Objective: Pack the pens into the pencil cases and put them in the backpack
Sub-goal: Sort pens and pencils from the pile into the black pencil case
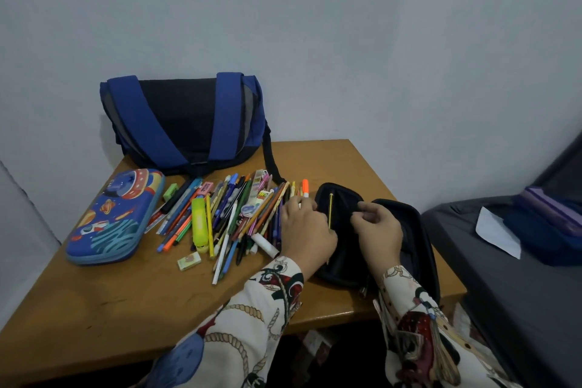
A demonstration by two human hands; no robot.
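Observation:
A black pencil case (409,224) lies open at the right of the wooden table (126,299). My left hand (307,230) holds a yellow pencil (330,208) upright against the case's inner panel. My right hand (379,230) pinches a fold of the black pencil case's inner flap beside it. A heap of pens and pencils (233,214) lies in the middle, just left of my left hand. At the left lies a closed blue pencil case (113,217) with a space print. The blue and black backpack (185,123) stands at the back against the wall.
A yellow highlighter (199,224), a white glue stick (266,244), an eraser (189,261) and a green sharpener (171,191) lie among the pens. Right of the table is a dark surface (504,293) with a white paper (497,231) and a purple box (551,211).

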